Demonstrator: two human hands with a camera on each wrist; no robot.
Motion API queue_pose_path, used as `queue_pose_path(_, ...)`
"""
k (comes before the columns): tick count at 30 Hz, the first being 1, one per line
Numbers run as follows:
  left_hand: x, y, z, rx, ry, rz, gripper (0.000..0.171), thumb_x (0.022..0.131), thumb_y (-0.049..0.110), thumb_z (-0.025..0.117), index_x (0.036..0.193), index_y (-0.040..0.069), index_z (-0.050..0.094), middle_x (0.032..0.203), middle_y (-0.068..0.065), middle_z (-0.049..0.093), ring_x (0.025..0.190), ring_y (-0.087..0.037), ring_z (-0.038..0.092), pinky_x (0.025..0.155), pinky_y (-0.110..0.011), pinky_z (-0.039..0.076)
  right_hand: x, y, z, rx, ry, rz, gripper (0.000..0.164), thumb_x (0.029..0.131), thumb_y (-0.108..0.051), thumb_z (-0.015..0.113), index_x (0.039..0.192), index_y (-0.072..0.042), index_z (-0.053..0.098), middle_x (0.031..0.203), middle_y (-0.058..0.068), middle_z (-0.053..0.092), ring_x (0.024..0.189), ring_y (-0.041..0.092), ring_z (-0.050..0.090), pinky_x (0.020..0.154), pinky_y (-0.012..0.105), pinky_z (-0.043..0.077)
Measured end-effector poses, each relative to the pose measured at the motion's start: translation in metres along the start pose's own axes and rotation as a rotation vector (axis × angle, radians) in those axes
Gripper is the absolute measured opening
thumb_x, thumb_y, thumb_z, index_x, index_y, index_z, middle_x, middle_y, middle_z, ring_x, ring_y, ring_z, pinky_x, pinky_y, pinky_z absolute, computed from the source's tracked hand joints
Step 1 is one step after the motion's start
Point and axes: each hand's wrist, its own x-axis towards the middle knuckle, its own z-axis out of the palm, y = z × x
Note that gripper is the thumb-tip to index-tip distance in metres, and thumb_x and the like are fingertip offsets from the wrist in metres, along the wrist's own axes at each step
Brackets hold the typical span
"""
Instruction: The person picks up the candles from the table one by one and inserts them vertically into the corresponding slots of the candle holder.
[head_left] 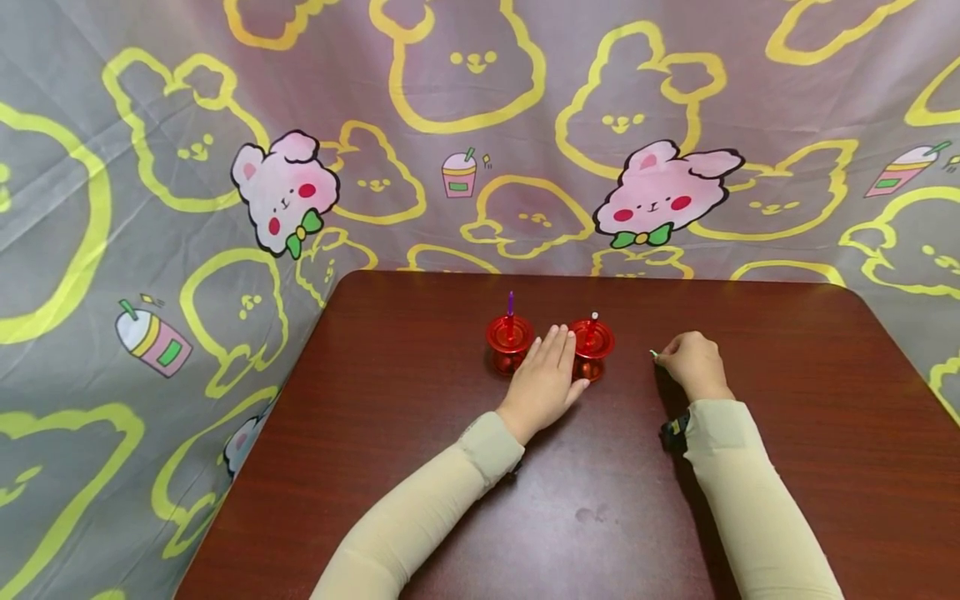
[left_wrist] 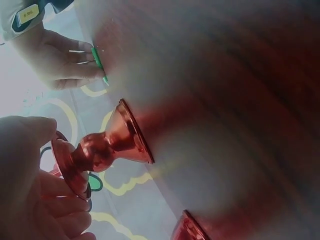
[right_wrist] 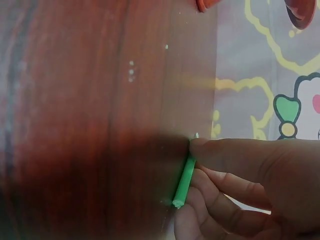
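My left hand [head_left: 543,387] holds the right-hand red metallic candle holder [head_left: 592,342] by its upper rim, thumb on one side, as the left wrist view shows. A thin stub with a white tip [head_left: 595,317] stands up from this holder. Just left of it is a second red candle holder [head_left: 501,362] with a purple candle [head_left: 512,302] upright in it. To the right, my right hand [head_left: 696,365] pinches a small green candle [right_wrist: 185,180] between thumb and fingers, close to the tabletop. Its white wick end pokes out past the thumb in the right wrist view.
The dark brown wooden table [head_left: 405,400] reaches back to a patterned cloth [head_left: 517,150] with bunny drawings, which also hangs at both sides. Small white crumbs [right_wrist: 131,72] lie on the wood in the right wrist view.
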Motion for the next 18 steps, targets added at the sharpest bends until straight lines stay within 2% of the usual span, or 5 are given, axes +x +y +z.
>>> queue_pose_path(6, 0.0012, 0.0004, -0.0001, 0.002, -0.015, 0.002, 0.072, 0.104, 0.050, 0.049, 0.156, 0.000, 0.036, 0.161, -0.016, 0.036, 0.151, -0.027, 0.029, 0.122, -0.040, 0.025, -0.0010, -0.0002, 0.0000, -0.010, 0.014, -0.002, 0.018, 0.086, -0.013, 0.072, 0.076, 0.002, 0.072, 0.080, 0.021, 0.070, 0.085, 0.049, 0.065, 0.074, 0.056, 0.051)
queue_pose_path(18, 0.0010, -0.0005, -0.0032, 0.014, 0.008, 0.002, 0.069, 0.104, 0.049, 0.051, 0.152, 0.000, 0.042, 0.158, -0.016, 0.041, 0.149, -0.027, 0.034, 0.121, -0.040, 0.028, 0.0014, 0.0066, 0.0060, -0.013, 0.018, -0.053, 0.016, 0.082, -0.013, 0.069, 0.075, 0.001, 0.070, 0.076, 0.017, 0.068, 0.079, 0.042, 0.063, 0.070, 0.050, 0.051)
